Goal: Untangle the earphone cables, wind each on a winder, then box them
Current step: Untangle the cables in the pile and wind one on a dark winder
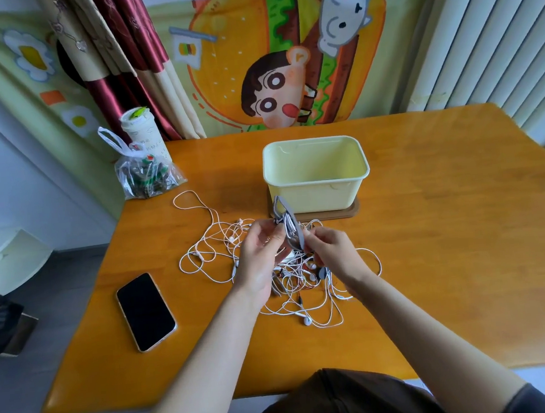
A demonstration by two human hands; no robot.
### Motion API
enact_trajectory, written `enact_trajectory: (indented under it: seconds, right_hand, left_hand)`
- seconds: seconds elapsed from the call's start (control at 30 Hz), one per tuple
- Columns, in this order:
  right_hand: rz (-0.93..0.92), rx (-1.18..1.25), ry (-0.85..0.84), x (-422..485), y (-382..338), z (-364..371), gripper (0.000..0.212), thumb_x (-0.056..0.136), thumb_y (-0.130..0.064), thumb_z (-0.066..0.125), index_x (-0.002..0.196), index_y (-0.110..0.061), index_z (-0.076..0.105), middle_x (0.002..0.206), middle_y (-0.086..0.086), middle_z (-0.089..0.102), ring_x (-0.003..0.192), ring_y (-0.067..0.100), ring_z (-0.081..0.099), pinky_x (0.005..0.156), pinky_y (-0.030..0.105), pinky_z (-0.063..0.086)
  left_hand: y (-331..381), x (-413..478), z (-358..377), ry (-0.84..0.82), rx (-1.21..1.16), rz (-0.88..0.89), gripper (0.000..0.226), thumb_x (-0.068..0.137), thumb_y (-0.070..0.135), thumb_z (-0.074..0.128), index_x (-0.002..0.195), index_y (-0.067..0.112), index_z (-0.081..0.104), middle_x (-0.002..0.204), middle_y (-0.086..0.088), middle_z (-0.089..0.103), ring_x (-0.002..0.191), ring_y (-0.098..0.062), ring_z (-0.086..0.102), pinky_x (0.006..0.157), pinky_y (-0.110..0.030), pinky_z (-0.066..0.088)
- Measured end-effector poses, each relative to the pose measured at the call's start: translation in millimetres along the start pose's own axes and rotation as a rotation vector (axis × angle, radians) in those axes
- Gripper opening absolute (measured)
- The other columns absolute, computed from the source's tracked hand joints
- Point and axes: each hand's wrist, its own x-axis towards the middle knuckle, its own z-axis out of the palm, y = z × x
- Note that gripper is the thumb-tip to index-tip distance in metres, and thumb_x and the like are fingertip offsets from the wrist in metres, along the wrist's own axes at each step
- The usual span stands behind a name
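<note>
A tangle of white earphone cables (221,243) lies spread over the middle of the orange table (448,240). Above it I hold a grey winder (287,223) upright, with white cable wrapped round its middle. My left hand (260,256) grips the winder from the left. My right hand (331,250) pinches its lower right side and the cable there. Just behind the winder stands a pale yellow open box (316,177) on a brown lid; nothing shows inside it. Loose earbuds (307,322) lie at the near edge of the tangle.
A black smartphone (146,311) lies face up left of the cables. A clear plastic bag (145,174) and a white cup (141,132) stand at the far left corner. The table's near edge runs close to my body.
</note>
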Motion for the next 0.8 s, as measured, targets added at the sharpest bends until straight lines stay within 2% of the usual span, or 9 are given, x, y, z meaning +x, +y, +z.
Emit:
enact_trajectory:
  seconds: [0.1, 0.17, 0.23, 0.33, 0.43, 0.5, 0.63, 0.7, 0.8]
  right_hand:
    - [-0.01, -0.044, -0.009, -2.9, 0.9, 4.9, 0.028, 0.097, -0.024, 0.049, 0.075, -0.011, 0.062, 0.062, 0.0, 0.051, 0.053, 0.01, 0.04, 0.049, 0.021, 0.03]
    - [-0.059, -0.132, -0.004, -6.0, 4.8, 8.8, 0.023, 0.096, -0.022, 0.051, 0.079, -0.014, 0.064, 0.065, 0.0, 0.054, 0.053, 0.011, 0.043, 0.047, 0.019, 0.031]
    - [-0.124, -0.246, 0.012, -8.6, 7.3, 12.6, 0.019, 0.096, -0.021, 0.052, 0.084, -0.015, 0.065, 0.064, -0.005, 0.056, 0.052, 0.008, 0.045, 0.045, 0.013, 0.032]
    - [-0.194, -0.405, 0.033, -9.2, 7.1, 14.5, 0.019, 0.095, -0.02, 0.053, 0.092, -0.009, 0.069, 0.063, -0.013, 0.053, 0.049, 0.004, 0.045, 0.047, 0.012, 0.036]
    - [-0.209, -0.438, 0.057, -10.2, 3.7, 9.9, 0.02, 0.095, -0.02, 0.054, 0.096, -0.008, 0.07, 0.067, -0.012, 0.055, 0.057, 0.008, 0.053, 0.051, 0.014, 0.04]
    - [-0.229, -0.454, 0.053, -12.2, -0.3, 8.6, 0.021, 0.095, -0.021, 0.054, 0.097, -0.009, 0.07, 0.073, -0.006, 0.061, 0.063, 0.014, 0.059, 0.056, 0.02, 0.043]
    - [-0.318, -0.498, 0.032, -13.4, -9.9, 9.0, 0.02, 0.095, -0.021, 0.053, 0.097, -0.01, 0.07, 0.077, -0.006, 0.059, 0.061, 0.003, 0.052, 0.056, 0.018, 0.04]
    - [-0.327, -0.513, 0.035, -11.3, -11.9, 4.3, 0.018, 0.094, -0.021, 0.055, 0.093, -0.011, 0.07, 0.073, -0.008, 0.058, 0.059, 0.004, 0.05, 0.057, 0.021, 0.042]
    - [-0.326, -0.526, 0.082, -3.8, -13.2, -9.4, 0.016, 0.09, -0.024, 0.061, 0.082, -0.013, 0.07, 0.07, -0.008, 0.06, 0.061, 0.007, 0.053, 0.057, 0.022, 0.042]
  left_hand:
    - [1.7, 1.4, 2.1, 0.088, -0.088, -0.036, 0.002, 0.093, 0.016, 0.055, 0.094, 0.015, 0.055, 0.107, -0.012, 0.065, 0.096, -0.022, 0.064, 0.087, -0.038, 0.049]
    - [3.5, 4.5, 2.6, 0.176, -0.098, -0.031, 0.004, 0.094, 0.017, 0.057, 0.093, 0.014, 0.055, 0.102, -0.011, 0.065, 0.093, -0.021, 0.062, 0.085, -0.036, 0.05]
    - [3.9, 8.0, 1.9, 0.263, 0.006, 0.013, 0.006, 0.093, 0.018, 0.06, 0.089, 0.015, 0.056, 0.095, -0.006, 0.064, 0.091, -0.02, 0.061, 0.083, -0.035, 0.052]
    - [2.7, 11.5, 0.1, 0.332, 0.2, 0.071, 0.008, 0.091, 0.02, 0.063, 0.085, 0.019, 0.057, 0.092, -0.002, 0.064, 0.093, -0.022, 0.061, 0.085, -0.038, 0.053]
    - [2.8, 14.2, -0.5, 0.368, 0.226, 0.075, 0.01, 0.091, 0.021, 0.063, 0.084, 0.021, 0.056, 0.092, -0.002, 0.064, 0.092, -0.022, 0.062, 0.085, -0.038, 0.053]
    - [1.3, 16.3, -2.4, 0.396, 0.257, 0.101, 0.008, 0.091, 0.021, 0.063, 0.086, 0.019, 0.057, 0.09, -0.001, 0.064, 0.09, -0.022, 0.062, 0.08, -0.034, 0.053]
    - [-8.6, 13.3, -8.5, 0.348, 0.557, 0.29, 0.008, 0.089, 0.017, 0.065, 0.09, 0.013, 0.059, 0.078, 0.008, 0.06, 0.075, -0.01, 0.059, 0.058, -0.009, 0.043]
    - [-12.9, 11.2, -12.5, 0.279, 0.701, 0.353, 0.01, 0.087, 0.017, 0.067, 0.086, 0.016, 0.058, 0.076, 0.01, 0.059, 0.07, -0.002, 0.055, 0.055, -0.008, 0.042]
    - [-15.0, 11.0, -19.3, 0.156, 0.799, 0.344, 0.009, 0.086, 0.016, 0.069, 0.089, 0.017, 0.06, 0.078, 0.008, 0.06, 0.071, -0.002, 0.055, 0.057, -0.01, 0.043]
